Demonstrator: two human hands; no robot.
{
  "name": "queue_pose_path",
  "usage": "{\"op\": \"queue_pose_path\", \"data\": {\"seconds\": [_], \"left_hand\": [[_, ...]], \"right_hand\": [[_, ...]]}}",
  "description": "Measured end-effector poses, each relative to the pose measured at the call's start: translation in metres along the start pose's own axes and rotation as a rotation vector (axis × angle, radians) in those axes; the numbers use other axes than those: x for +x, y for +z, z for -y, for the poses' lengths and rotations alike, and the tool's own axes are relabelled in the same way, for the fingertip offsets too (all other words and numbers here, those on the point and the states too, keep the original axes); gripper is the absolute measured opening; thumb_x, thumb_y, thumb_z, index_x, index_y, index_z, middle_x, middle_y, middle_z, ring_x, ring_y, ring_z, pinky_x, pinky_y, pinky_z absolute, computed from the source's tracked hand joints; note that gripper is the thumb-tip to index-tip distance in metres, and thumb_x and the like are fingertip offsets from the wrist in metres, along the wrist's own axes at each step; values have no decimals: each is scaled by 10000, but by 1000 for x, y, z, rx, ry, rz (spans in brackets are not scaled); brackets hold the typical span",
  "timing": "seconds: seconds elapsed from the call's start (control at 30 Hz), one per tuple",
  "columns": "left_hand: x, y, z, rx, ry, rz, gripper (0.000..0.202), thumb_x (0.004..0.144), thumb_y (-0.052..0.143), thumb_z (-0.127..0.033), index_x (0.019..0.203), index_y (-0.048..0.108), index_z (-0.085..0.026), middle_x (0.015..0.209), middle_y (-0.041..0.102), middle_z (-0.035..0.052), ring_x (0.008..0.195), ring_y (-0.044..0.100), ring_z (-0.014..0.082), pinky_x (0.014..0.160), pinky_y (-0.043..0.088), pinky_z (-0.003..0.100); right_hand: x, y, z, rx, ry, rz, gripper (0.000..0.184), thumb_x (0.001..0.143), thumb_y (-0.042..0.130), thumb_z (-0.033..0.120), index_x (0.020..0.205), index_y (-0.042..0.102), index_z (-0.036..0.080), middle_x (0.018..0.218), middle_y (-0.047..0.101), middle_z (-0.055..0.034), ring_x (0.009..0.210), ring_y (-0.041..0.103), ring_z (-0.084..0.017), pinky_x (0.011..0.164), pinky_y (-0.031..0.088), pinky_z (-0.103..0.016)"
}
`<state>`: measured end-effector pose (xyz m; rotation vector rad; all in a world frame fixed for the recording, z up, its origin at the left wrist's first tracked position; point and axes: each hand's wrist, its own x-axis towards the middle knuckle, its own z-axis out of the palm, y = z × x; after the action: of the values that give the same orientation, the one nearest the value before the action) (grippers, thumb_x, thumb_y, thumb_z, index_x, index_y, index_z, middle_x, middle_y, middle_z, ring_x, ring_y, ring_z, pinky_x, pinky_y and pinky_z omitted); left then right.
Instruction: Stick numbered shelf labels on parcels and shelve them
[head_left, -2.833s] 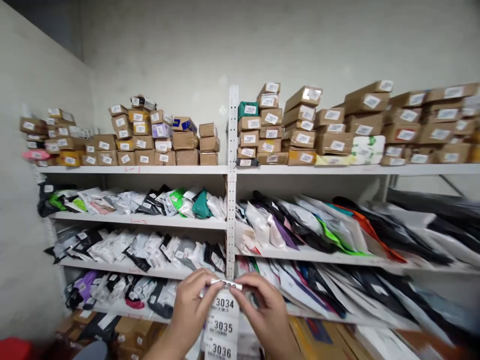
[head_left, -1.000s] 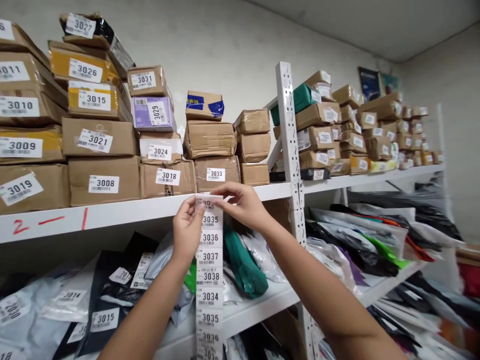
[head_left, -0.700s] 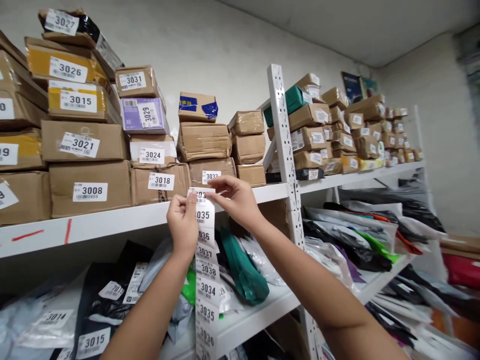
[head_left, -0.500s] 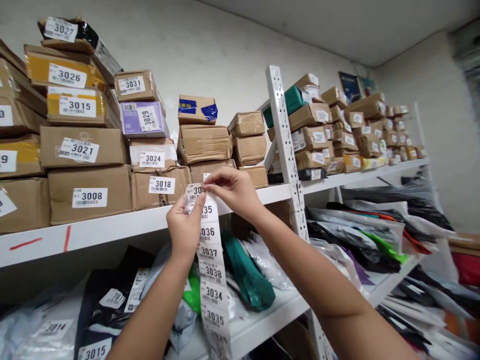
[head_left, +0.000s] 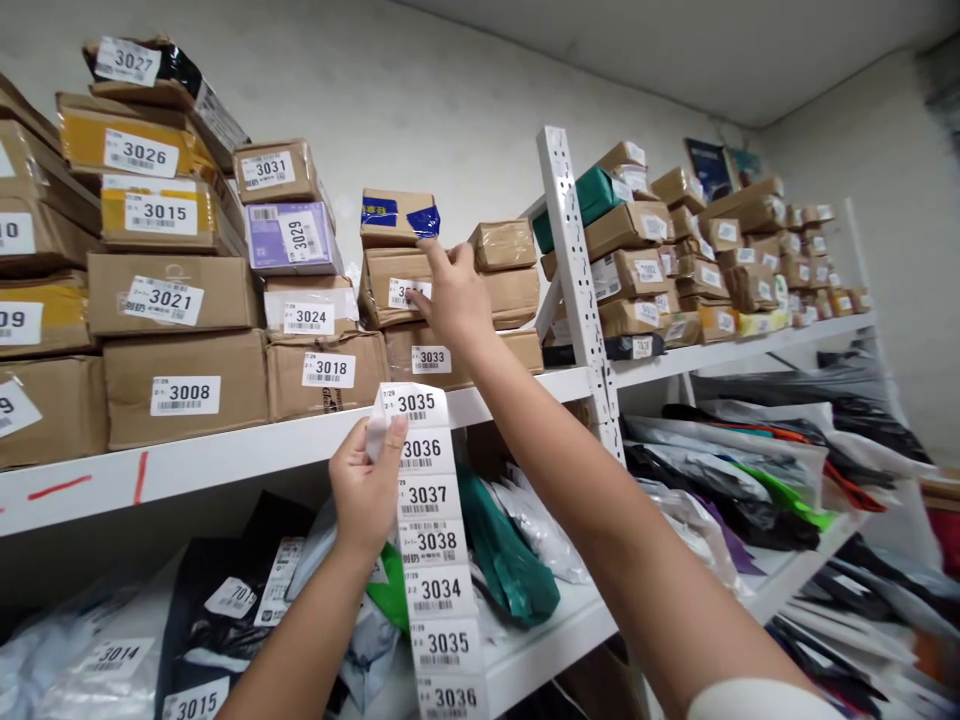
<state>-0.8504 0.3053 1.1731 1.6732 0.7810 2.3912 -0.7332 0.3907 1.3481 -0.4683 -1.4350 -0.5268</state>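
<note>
My left hand (head_left: 365,492) is closed on a long strip of white number labels (head_left: 432,541), thumb over its upper end. The strip hangs down past the shelf edge, with 3035 at its top. My right hand (head_left: 463,297) is raised to a brown cardboard box (head_left: 381,268), its fingers apart. The thumb rests on a white label (head_left: 400,292) on that box's front, hiding part of the number. Above sits a box with blue tape (head_left: 397,216); below is a box labelled 3033 (head_left: 460,372).
Stacked labelled boxes (head_left: 184,390) stand left on the white shelf (head_left: 247,447). A perforated upright post (head_left: 568,230) rises right of my right hand. Plastic-wrapped parcels, including a green bag (head_left: 504,555), lie on the lower shelf. More small boxes (head_left: 637,232) stand beyond the post.
My right hand has moved up from the strip to the box, where a label now shows on the front. The strip's top label is gone, leaving 3035 uppermost.
</note>
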Motion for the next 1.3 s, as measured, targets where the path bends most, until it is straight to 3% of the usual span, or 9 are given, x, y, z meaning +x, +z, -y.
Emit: {"op": "queue_pose_path", "data": {"seconds": [0.17,0.3,0.37,0.67,0.8,0.93,1.07,1.2,1.3], "left_hand": [[6,-6,-5,69,114,-37,287,827,659,-425,694,647,-171,619,598,-36,585,522,81,557,434,188],[21,-4,-16,-97,61,-14,346,788,713,-384,1094,673,-227,928,716,3,817,650,119,718,514,204],[27,0,-23,-149,40,-4,379,750,749,-375,1087,661,-224,898,717,3,783,656,113,688,518,197],[44,10,-36,70,185,-20,390,816,650,-475,645,446,-190,562,456,-60,511,389,63,479,325,177],[41,2,-36,92,186,-37,433,813,654,-465,621,367,-203,560,390,-70,522,353,70,490,313,186],[25,-11,-34,206,166,-6,443,795,680,-430,610,351,-198,561,354,-75,533,334,67,494,304,176],[7,-30,-27,235,100,17,463,799,673,-438,609,326,-198,571,317,-77,536,311,62,491,297,169],[-3,-49,-21,252,56,-3,463,779,688,-449,592,351,-193,549,334,-75,526,324,62,477,301,165],[-7,-58,-20,253,59,-36,462,762,701,-445,576,365,-188,543,347,-70,528,340,64,477,316,162]], "right_hand": [[-13,-15,5,74,-115,113,147,804,642,89,940,660,141,1047,600,-117,974,579,-243,854,487,-402],[-44,-44,21,569,-95,315,204,842,669,278,1013,670,167,984,662,-67,893,622,-179,786,530,-328],[-63,-55,31,733,-80,458,256,800,712,361,969,681,170,893,674,-39,816,629,-160,697,535,-287],[-82,-55,46,878,158,130,231,748,760,369,839,662,181,797,670,-21,710,608,-131,605,497,-265],[-48,-42,42,819,30,66,135,800,713,312,795,662,188,804,686,-24,723,627,-135,659,520,-286],[41,-13,10,612,-13,-153,154,876,608,339,888,645,190,866,666,-29,837,625,-150,760,519,-312],[110,11,-18,307,29,-38,74,825,629,226,850,635,157,740,616,-6,778,604,-166,818,497,-350],[117,15,-16,33,-1,44,115,797,642,182,911,627,170,917,618,-71,934,595,-252,888,471,-434],[112,14,-15,-57,17,-2,364,769,694,264,1110,575,230,1166,533,-121,1067,540,-338,922,449,-525]]}}
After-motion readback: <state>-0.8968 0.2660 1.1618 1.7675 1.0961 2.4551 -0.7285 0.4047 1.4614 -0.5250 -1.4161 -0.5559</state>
